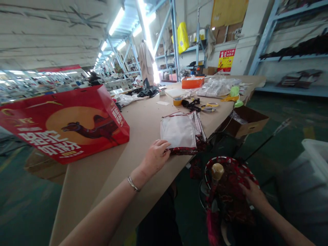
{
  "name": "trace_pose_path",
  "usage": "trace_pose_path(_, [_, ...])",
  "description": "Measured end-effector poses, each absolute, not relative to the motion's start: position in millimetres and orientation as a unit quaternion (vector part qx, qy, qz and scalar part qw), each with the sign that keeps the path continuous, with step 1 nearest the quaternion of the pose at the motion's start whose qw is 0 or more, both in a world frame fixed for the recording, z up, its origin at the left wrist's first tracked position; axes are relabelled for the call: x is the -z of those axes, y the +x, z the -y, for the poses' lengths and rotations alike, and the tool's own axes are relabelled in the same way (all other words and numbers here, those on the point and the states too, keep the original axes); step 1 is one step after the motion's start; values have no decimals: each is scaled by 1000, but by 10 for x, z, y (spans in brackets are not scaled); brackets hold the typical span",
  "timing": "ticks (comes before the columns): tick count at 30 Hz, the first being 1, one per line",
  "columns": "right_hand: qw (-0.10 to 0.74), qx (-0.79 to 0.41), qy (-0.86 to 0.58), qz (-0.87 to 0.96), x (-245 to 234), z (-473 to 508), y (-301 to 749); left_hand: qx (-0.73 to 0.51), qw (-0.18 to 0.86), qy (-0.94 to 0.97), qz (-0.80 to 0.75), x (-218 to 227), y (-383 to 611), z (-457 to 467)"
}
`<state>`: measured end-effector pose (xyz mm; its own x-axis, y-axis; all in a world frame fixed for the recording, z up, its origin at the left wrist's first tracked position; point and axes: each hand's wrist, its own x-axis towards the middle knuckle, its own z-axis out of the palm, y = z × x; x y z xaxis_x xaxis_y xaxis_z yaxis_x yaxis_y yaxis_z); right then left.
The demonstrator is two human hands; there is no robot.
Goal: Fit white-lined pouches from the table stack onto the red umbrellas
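Note:
A flat stack of white fabric pieces with dark red patterned edging lies near the table's right edge. At its near left corner rests my left hand, fingers apart and touching the edging. Down to the right, below table height, my right hand reaches over a heap of dark red patterned fabric on a round, metal-rimmed stool or basket. Its fingers look spread against the cloth, though slightly blurred. A pale rounded wooden knob stands up at the heap's left side.
A large red bag with a camel picture stands left on the table. Yellow tape, scissors, an orange box and plastic bags lie farther back. A cardboard box and grey bin stand right.

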<state>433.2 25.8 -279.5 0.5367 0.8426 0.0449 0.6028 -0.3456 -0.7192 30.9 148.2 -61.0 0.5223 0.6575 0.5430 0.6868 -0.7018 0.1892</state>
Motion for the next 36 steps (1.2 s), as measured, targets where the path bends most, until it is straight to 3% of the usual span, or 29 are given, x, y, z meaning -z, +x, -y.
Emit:
trace_pose_path(7, [501,-121,-596,615,1048,-506,3515,211,58,-909,355,475,518,-1481])
trace_pose_path(10, [500,-80,-461,728,477,-585,3084,162,78,-911,372,419,575,-1473])
trace_pose_path(13, [407,-42,-420,810,226,-774,2700,120,103,-906,393,355,614,-1493])
trace_pose_path(19, [147,75,-537,827,55,-1360,2224,134,116,-893,414,131,679,-1553])
trace_pose_path(25, [100,65,-624,772,-210,-1694,2414,148,175,-858,459,38,583,-1633])
trace_pose_path(29, [152,52,-639,752,-281,-1646,2552,285,41,-808,514,-3,501,-1666])
trace_pose_path(33, [227,51,-605,761,-177,-1210,2533,548,-260,-638,474,-155,591,-1422])
trace_pose_path(36, [236,18,-580,780,-19,-746,2515,629,-486,-481,369,-270,712,-1062])
